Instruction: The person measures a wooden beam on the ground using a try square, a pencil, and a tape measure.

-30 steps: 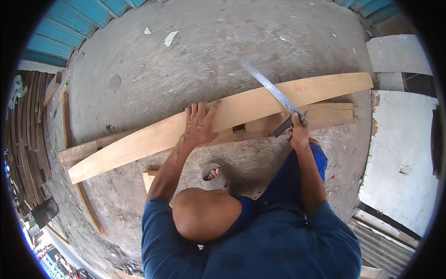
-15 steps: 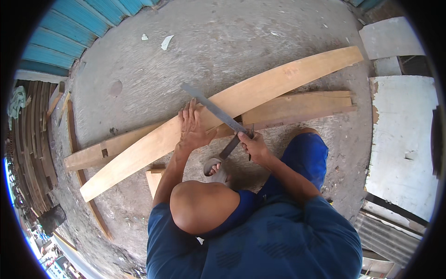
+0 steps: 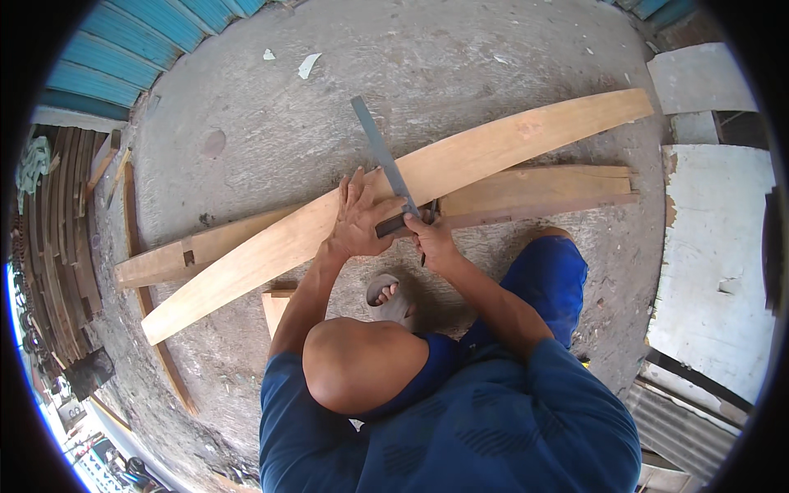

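Note:
A long pale wooden plank (image 3: 509,135) with curved edges lies slantwise across another board. Across it rests a try square (image 3: 380,148), its steel blade reaching past the plank's far edge and its dark handle at the near edge. My left hand (image 3: 357,222) lies on the plank, fingers stretched out, the thumb side close to the square's handle. Closed around the corner of the square is my right hand (image 3: 431,242). A thin dark stick, possibly a pencil, also shows at its fingers. The fingers partly hide the handle.
Beneath the plank lies a thicker board (image 3: 534,193) with a notch at its left part. A narrow strip (image 3: 156,329) lies on the floor to the left, near stacked boards (image 3: 62,230). A wood block (image 3: 278,304) sits beside my left forearm. White panels (image 3: 711,263) stand at right.
The try square has swung more upright, and its handle has come up to the plank's near edge. My right hand moved slightly left with it; my left hand shifted right.

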Action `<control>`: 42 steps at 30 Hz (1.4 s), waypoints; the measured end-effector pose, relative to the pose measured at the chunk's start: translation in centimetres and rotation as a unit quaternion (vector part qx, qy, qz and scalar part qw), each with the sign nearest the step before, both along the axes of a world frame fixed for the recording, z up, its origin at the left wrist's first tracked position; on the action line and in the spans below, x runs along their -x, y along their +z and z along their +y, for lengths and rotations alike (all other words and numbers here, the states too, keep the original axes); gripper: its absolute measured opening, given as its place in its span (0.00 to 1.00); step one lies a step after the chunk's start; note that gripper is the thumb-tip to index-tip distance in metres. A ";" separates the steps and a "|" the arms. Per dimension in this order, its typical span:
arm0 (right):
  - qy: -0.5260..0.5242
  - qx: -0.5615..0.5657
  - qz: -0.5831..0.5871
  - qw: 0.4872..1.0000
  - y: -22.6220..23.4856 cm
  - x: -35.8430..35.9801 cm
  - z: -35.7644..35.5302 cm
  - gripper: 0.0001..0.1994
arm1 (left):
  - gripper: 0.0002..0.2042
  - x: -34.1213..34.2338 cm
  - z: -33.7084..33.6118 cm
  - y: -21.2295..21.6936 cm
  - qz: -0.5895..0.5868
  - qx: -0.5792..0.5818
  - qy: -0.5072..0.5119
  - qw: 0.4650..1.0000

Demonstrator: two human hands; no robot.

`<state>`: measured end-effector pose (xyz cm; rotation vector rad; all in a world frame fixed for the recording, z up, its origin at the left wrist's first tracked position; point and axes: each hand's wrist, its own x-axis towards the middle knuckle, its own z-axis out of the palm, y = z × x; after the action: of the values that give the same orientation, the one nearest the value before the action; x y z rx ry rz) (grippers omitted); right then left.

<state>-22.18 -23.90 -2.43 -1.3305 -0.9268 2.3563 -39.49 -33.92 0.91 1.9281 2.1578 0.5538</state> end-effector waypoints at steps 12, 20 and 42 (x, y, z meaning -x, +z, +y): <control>0.001 -0.045 -0.017 0.999 0.4 -0.1 0.8 0.11 | 0.38 -0.5 0.2 0.4 -0.009 0.022 0.020 1.000; -0.006 -0.072 0.003 0.997 -0.4 -0.3 1.0 0.12 | 0.37 -0.5 0.5 0.5 0.002 0.030 0.012 0.999; 0.009 -0.030 0.005 1.000 -0.6 -0.5 1.1 0.13 | 0.38 -0.5 0.4 0.8 0.013 0.061 0.017 0.998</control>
<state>-21.67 -22.75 -2.98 -1.2928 -1.0012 2.3271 -38.95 -33.52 1.68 1.8469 2.1896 0.3957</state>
